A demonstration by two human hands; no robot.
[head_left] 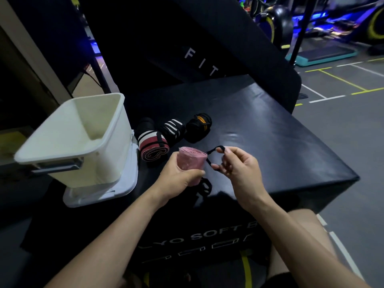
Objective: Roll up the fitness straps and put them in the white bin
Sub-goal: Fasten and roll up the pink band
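Observation:
My left hand [176,179] grips a rolled pink strap [192,161] above the black soft box [270,142]. A thin black loop [212,156] comes off the roll's end, and my right hand [239,169] pinches it between its fingers. A black end of the strap [204,187] hangs under my left hand. Three rolled straps lie behind: a dark red and white striped one [152,147], a black one with white stripes [172,127], and a black one with an orange stripe [199,126]. The white bin [83,142] stands at the left, open and tilted.
The bin rests on a white lid [124,183] at the box's left edge. A black padded panel with white letters [199,61] leans behind the box. Grey gym floor with yellow and white lines [342,84] lies to the right, with a teal step platform [324,55] and machines beyond.

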